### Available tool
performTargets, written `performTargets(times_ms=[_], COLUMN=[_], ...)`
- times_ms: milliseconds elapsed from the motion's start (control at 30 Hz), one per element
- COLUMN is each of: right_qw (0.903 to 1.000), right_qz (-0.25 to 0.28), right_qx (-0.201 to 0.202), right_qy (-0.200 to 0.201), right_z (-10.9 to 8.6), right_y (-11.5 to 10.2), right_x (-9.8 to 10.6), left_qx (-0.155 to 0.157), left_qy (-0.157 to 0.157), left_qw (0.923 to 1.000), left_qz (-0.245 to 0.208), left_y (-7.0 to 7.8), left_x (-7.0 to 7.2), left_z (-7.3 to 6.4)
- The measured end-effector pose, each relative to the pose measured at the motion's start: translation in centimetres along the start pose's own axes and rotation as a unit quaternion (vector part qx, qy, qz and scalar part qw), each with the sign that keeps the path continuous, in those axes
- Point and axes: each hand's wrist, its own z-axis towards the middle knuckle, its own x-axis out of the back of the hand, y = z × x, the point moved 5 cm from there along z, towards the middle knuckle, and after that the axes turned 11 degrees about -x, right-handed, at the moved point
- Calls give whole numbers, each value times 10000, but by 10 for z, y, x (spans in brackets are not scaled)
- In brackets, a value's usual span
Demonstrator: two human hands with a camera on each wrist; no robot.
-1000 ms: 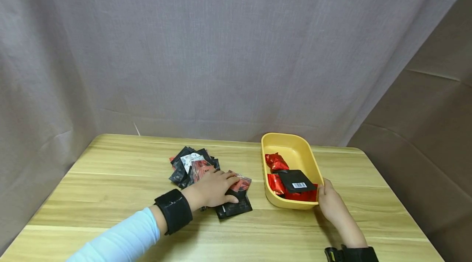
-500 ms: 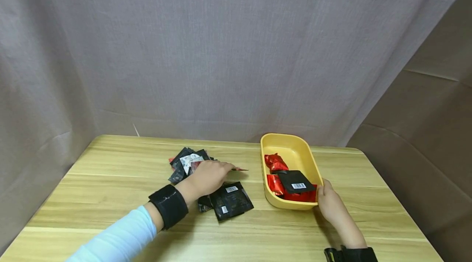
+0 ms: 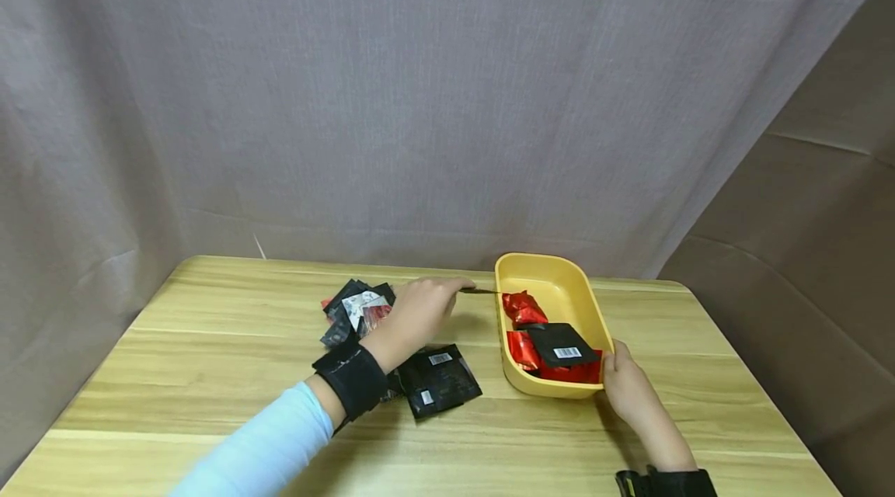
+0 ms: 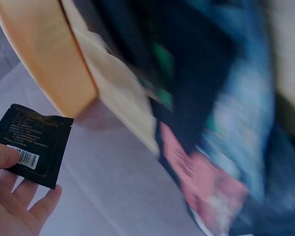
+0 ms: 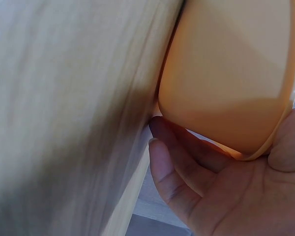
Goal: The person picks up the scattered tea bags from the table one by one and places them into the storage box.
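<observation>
My left hand [image 3: 423, 312] pinches a flat black sachet [image 4: 37, 140] with a white barcode between thumb and fingers. Seen edge-on in the head view, that sachet is raised by the left rim of a yellow plastic bin [image 3: 562, 291]. At the bin's near right corner, my right hand [image 3: 631, 384] grips the rim, its fingers curled beneath in the right wrist view. Inside the bin are several shiny red packets [image 3: 523, 307] and a black sachet [image 3: 562, 343] with its barcode up.
A heap of black, red and white sachets [image 3: 349, 307] lies left of the bin, partly behind my left hand. In front of it are more black sachets [image 3: 440, 384], overlapping. Grey cloth [image 3: 405, 93] hangs behind the wooden table [image 3: 231, 373].
My left hand has picked a sachet off the heap's right side, lifted it and carried it away toward the bin. The right hand and the bin have stayed put.
</observation>
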Motion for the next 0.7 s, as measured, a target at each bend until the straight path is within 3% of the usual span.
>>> performTargets(times_ms=[200, 467, 600, 700], right_qw=[10000, 10000, 9999, 9999], right_qz=[-17, 10, -4, -35], right_qx=[27, -55, -54, -38], right_qy=[-23, -58, -99, -132], right_z=[0, -3, -3, -3], right_y=[-1, 3, 4, 3], right_x=[1, 3, 4, 4], left_qx=[-404, -1126, -1253, -1295], left_qy=[-117, -874, -1313, -1464], left_qw=[9991, 9895, 9834, 9807], left_qz=[-29, 230, 48, -79], left_y=[34, 85, 101, 106], left_x=[-10, -40, -55, -61], left_z=[21, 37, 38, 38])
